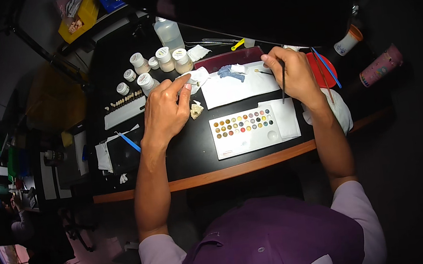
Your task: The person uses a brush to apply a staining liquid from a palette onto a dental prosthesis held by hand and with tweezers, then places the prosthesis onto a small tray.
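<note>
My left hand [165, 107] is closed, thumb and index finger brought together beside a crumpled white tissue [198, 77]; whatever small item they pinch is too small to make out. Across the work area, my right hand [293, 73] grips a thin, dark-handled brush [283, 84]. A light brush tip [257, 70] shows left of that hand, over a white paper pad [218, 96] bearing a crumpled blue-grey piece [231, 72]. Below the pad lies a white palette [234, 144] with rows of coloured wells. A small cream tooth model [196, 110] rests right of my left hand.
Several lidded powder jars [164, 59] and a clear bottle [169, 34] stand at the back left. Tooth-shaped shade tabs [123, 101] line a pale holder. At right are a red dish [323, 70], a blue stick [326, 66], a white cloth [341, 109] and a pink cylinder [381, 65].
</note>
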